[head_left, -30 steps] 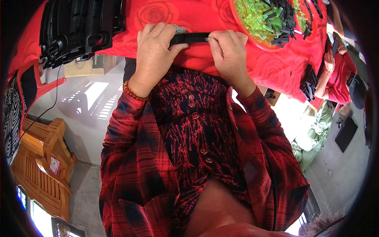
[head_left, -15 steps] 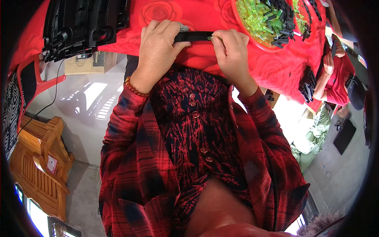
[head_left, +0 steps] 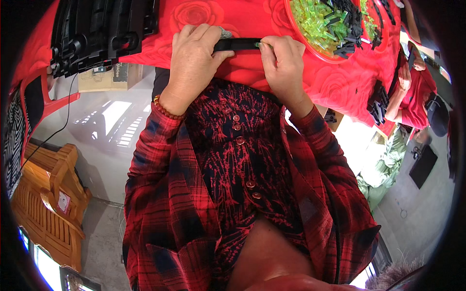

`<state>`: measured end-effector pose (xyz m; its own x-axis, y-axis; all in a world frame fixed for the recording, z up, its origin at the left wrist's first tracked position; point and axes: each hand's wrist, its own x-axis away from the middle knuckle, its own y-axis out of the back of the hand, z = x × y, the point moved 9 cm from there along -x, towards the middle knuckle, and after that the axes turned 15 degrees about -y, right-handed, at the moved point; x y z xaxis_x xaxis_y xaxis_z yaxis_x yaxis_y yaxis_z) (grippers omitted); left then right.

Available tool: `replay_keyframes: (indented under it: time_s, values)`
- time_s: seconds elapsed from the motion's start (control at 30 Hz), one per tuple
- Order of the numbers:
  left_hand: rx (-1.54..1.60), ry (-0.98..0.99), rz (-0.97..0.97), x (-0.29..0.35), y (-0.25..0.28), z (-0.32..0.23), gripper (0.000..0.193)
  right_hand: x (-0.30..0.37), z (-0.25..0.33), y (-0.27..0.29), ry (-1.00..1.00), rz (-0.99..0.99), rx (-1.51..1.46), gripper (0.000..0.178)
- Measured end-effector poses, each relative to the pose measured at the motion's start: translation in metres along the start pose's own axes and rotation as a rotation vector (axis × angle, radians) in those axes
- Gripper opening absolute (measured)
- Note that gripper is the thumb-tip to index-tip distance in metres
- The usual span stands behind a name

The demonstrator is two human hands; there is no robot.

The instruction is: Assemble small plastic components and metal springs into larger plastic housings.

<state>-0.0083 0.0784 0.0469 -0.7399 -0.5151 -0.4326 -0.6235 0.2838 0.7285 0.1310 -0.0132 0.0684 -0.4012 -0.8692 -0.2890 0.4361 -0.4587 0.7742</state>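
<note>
Both hands clamp one black plastic strip (head_left: 238, 44) at the desk's near edge: the left hand (head_left: 194, 58) wraps its left end, the right hand (head_left: 281, 60) pinches a small green piece (head_left: 260, 44) at its right end. It looks light, stiff and smooth; best held by the ends. A rose-patterned red cloth (head_left: 242, 17) covers the desk (head_left: 335, 85); a red bowl (head_left: 296, 29) of green and black parts sits toward the far right corner, black frames (head_left: 97, 34) far left.

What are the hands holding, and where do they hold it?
A long black plastic strip: left hand grips its left end, right hand pinches its right end.
</note>
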Motion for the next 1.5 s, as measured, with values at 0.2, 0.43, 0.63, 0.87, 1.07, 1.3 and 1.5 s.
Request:
replay_keyframes:
  time_s: [0.2, 0.43, 0.63, 0.87, 1.07, 1.3, 1.5]
  values:
    - [0.044, 0.023, 0.019, -0.002, 0.000, 0.000, 0.033, -0.003, 0.002, -0.002, 0.005, 0.000, 0.003, 0.014]
    - [0.057, 0.020, 0.008, 0.000, -0.001, 0.001, 0.034, -0.002, 0.005, -0.005, 0.001, 0.010, 0.046, 0.012]
    - [0.049, 0.011, -0.006, 0.002, -0.001, 0.001, 0.034, -0.001, 0.009, -0.004, 0.002, -0.007, 0.065, 0.012]
    - [-0.005, -0.004, 0.005, -0.002, 0.001, 0.001, 0.034, -0.005, -0.010, 0.015, -0.144, -0.011, -0.088, 0.008]
    - [-0.042, -0.030, 0.070, -0.004, 0.003, -0.003, 0.035, -0.025, -0.069, 0.060, -0.521, -0.035, -0.519, 0.007]
    - [-0.025, 0.011, 0.047, 0.011, 0.016, -0.013, 0.035, -0.021, -0.138, 0.070, -0.648, 0.003, -0.566, 0.015]
    - [0.004, 0.163, -0.097, 0.030, 0.036, -0.021, 0.040, -0.032, -0.096, 0.083, -0.217, -0.132, -0.081, 0.017]
